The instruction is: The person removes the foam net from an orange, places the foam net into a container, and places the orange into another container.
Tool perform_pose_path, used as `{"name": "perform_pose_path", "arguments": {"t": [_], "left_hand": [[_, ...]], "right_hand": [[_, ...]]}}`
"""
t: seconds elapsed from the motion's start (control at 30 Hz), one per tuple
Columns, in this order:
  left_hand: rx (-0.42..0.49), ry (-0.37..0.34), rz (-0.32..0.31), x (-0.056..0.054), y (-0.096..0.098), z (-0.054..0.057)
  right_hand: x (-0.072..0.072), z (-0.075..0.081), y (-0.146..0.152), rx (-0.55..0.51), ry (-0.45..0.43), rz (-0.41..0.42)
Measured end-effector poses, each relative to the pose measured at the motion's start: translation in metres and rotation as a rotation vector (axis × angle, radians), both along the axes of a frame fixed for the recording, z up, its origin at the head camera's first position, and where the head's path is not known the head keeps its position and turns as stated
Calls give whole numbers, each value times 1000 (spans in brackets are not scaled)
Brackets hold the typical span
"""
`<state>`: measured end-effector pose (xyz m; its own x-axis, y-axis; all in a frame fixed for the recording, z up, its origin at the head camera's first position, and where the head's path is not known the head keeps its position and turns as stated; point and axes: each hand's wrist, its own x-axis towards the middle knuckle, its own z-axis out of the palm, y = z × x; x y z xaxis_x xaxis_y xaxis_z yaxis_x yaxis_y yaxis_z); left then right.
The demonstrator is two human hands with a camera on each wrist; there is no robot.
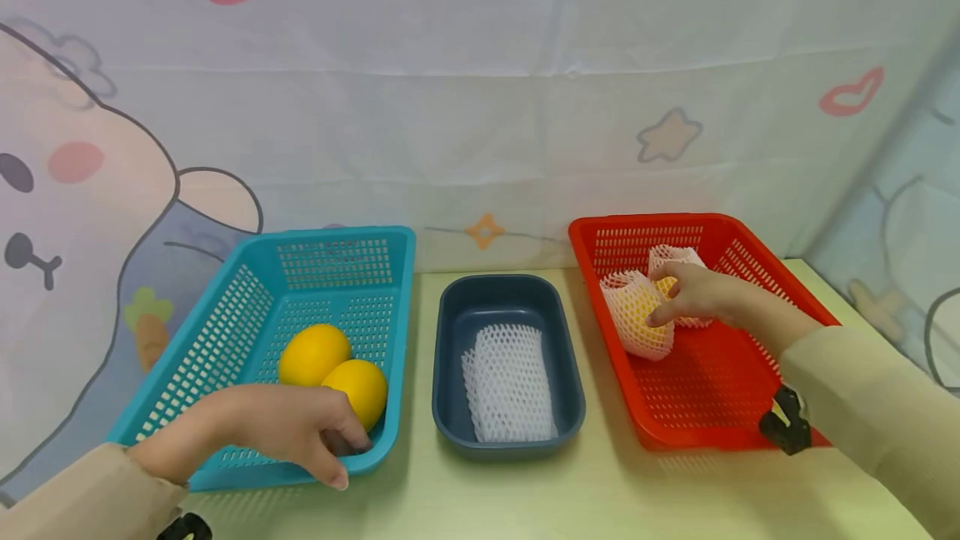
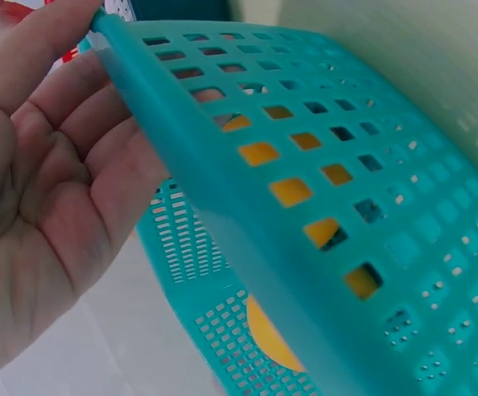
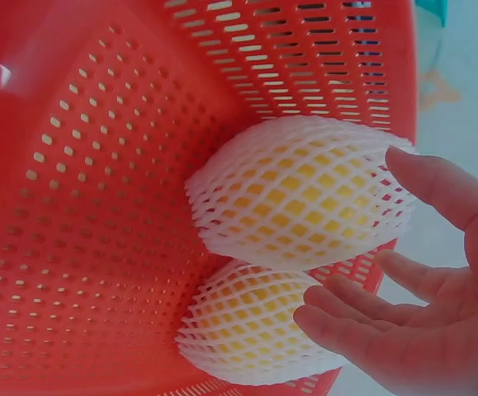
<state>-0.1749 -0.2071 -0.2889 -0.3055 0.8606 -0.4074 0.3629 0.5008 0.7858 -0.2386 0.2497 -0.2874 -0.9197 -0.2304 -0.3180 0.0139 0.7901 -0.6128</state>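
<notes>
Two foam-netted yellow fruits [image 1: 639, 320], right hand [image 1: 697, 297] spread beside them

Left hand [image 1: 292, 427] pinches the teal basket [image 1: 406, 315] rim; gripping only netting [image 1: 621, 282] could let fruit slip.

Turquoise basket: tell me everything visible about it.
The turquoise basket is open-topped, roughly rectangular with rounded corners, and looks like moulded plastic: smooth solid rim, walls and floor pierced by rows of small holes. It stands upright on the pale table, left of the dark blue tray and apart from it. Two yellow, mango-like fruits lie inside, toward the near right. The left hand holds the rim near that corner, fingers inside.
</notes>
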Motion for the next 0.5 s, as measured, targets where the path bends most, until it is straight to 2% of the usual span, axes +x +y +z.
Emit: {"name": "perform_pose_path", "arguments": {"t": [0.13,0.37,0.5], "left_hand": [[-25,3,7,-1,1,0],[-34,-36,15,-2,1,1],[-40,-27,22,-2,1,1]], "right_hand": [[-3,-4,0,12,31,16],[-8,-7,-2,29,60,12],[-11,-8,-2,48,74,13]]}}
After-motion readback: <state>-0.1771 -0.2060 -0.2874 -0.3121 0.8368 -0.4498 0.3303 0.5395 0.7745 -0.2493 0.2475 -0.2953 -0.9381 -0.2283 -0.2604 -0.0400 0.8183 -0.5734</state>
